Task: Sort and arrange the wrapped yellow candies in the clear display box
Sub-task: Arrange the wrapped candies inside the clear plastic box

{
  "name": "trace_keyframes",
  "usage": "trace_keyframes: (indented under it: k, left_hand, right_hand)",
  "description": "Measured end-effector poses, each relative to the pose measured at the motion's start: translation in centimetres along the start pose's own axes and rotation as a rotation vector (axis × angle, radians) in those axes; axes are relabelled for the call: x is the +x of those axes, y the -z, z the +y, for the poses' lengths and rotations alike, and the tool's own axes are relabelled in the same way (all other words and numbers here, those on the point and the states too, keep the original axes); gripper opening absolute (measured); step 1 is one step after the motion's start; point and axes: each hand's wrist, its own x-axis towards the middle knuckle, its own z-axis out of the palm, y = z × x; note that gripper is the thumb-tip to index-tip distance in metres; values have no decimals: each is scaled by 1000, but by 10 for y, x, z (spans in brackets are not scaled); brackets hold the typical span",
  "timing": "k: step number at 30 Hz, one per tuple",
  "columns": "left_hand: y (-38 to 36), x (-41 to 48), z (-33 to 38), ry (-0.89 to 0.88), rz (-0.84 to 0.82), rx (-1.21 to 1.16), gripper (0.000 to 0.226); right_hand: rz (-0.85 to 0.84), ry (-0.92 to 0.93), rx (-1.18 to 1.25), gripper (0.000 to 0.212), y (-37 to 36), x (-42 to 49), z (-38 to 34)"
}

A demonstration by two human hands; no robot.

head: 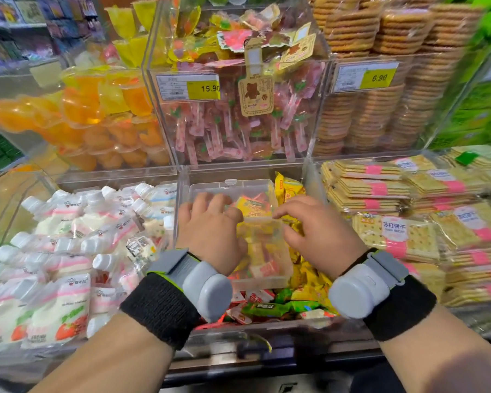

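Shelving of clear acrylic bins is seen. The middle lower bin [181,191] carries a loose heap of yellow wrapped candies [309,279], with white spouted drink pouches [68,251] in the bin to its left and flat packs of crackers [394,234] to its right. On that heap, toward the back edge of the bin, a clear hinged plastic display box [288,268] lies open. What appears to be its lid is turned toward the back wall and its deeper half toward the front edge. Yellow and red-and-white wrapped pieces are seen inside it.

The left hand [210,231] is laid over the lid half with fingers bent. A flat yellow wrapped candy [251,208] sits just beside its forefinger, but whether it is pinched or merely touched cannot be told. The right hand [318,236] is held relaxed at the box's right rim, forefinger and thumb extended, nothing gripped.

The step in hand is judged to be the laying of that piece into the box. Because the box rests on a shifting heap, it is best steadied at the rim by the right hand. The candy is best laid flat, in line with its neighbours, so the lid can close. The green wrapped candies [267,306] near the front edge should be left out.
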Motion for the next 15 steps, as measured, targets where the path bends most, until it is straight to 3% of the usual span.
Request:
trace_keyframes:
  k: [6,11,15]
  left_hand:
    - [-2,4,31,-106,13,-75,41]
    - [-8,2,49,-142,-25,-106,51]
    - [-11,0,55,-166,-45,-121,56]
  right_hand:
    - [121,-64,-197,27,19,-9,21]
    - [-3,-121,-341,40,17,-19,36]
    - [-20,-126,-380,35,13,-21,42]
